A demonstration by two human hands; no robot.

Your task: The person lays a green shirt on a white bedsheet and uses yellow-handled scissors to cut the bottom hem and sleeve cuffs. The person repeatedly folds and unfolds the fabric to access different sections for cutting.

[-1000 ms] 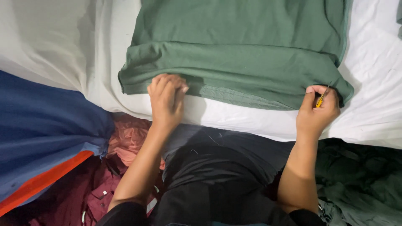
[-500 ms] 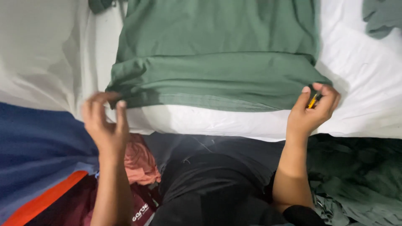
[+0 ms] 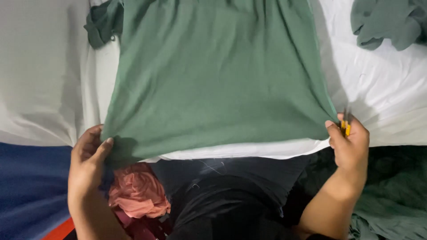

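Head view: a green T-shirt (image 3: pixel 213 75) lies spread over a white bed sheet (image 3: pixel 387 89), its body running from the far edge of the picture toward the person, so the long axis points near to far. Its near hem stretches left to right between the two hands and sits lifted slightly off the sheet.

The left hand (image 3: pixel 86 162) is at the near-left corner of the hem; its fingers (image 3: pixel 104 146) curl up and pinch the cloth there. The right hand (image 3: pixel 351 144) is at the near-right corner, fingers clenched on the hem and also around a small yellow object (image 3: pixel 346 129), too little of which shows to say what it is. Both hands are about equally near, each at its own end of the hem, and the whole shirt lies on the far side of the fingers.

A sleeve (image 3: pixel 102 24) sticks out at the far left. Another green garment (image 3: pixel 387 22) lies crumpled at the far right, well apart. Below the sheet's edge, near the left forearm, sit a pink cloth (image 3: pixel 138 195), a blue fabric (image 3: pixel 31 186) and dark clothing (image 3: pixel 231 195).
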